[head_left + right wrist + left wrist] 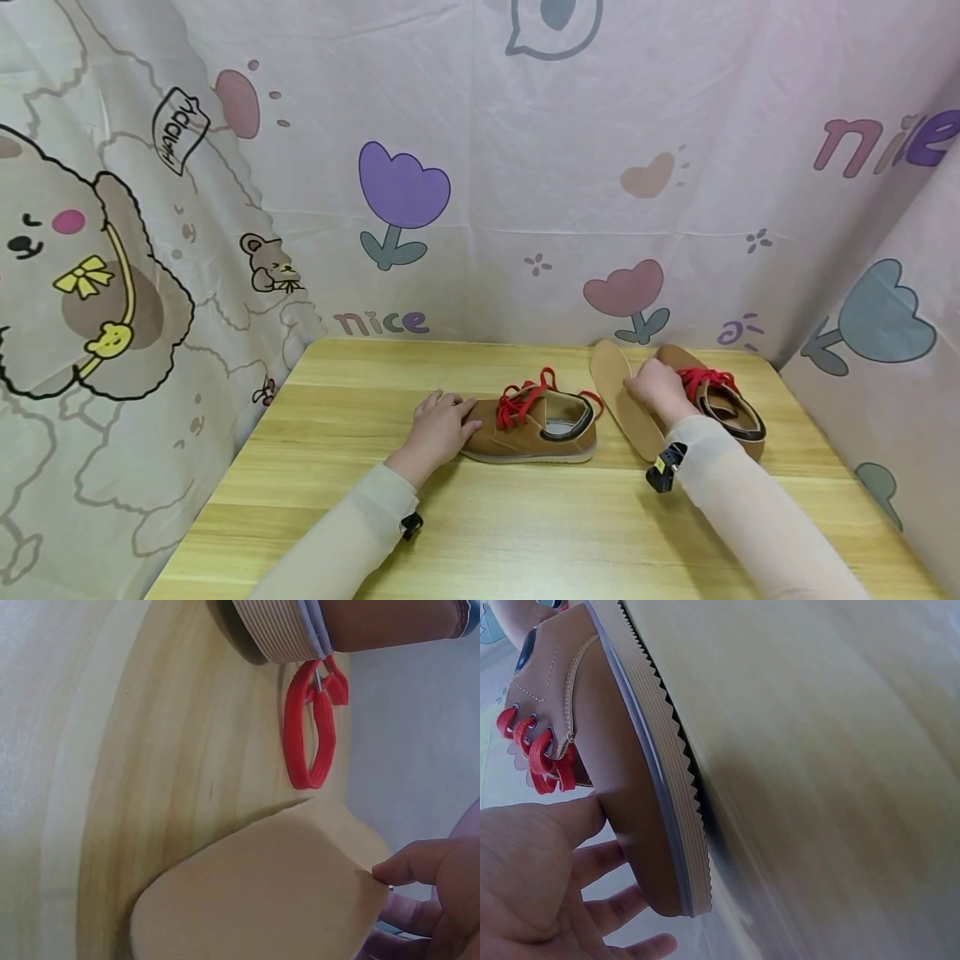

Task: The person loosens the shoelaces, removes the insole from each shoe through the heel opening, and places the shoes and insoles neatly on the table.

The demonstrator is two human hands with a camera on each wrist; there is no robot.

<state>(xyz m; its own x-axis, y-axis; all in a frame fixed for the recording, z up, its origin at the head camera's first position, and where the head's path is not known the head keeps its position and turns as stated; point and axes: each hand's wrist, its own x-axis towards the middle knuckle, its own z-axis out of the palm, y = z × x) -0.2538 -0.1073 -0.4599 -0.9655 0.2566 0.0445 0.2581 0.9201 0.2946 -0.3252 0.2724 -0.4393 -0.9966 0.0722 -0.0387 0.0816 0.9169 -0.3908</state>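
Note:
A brown shoe with red laces [495,429] stands on its sole mid-table, toe to the left. At its toe rests my left hand [441,427]; in the left wrist view the thumb touches the upper and the loosely spread fingers reach around the toe end. My right hand [660,390] pinches the edge of a tan insole [255,892] between thumb and fingers. That insole lies slanted between the two shoes. The second brown shoe [750,446], also red-laced, sits just right of my right hand, partly hidden by the hand and sleeve.
Both shoes and the insole are on a light wooden table [510,533]. A printed curtain [480,283] hangs along its back edge and down both sides. A loop of red lace [322,750] trails from the middle shoe's heel side toward the insole.

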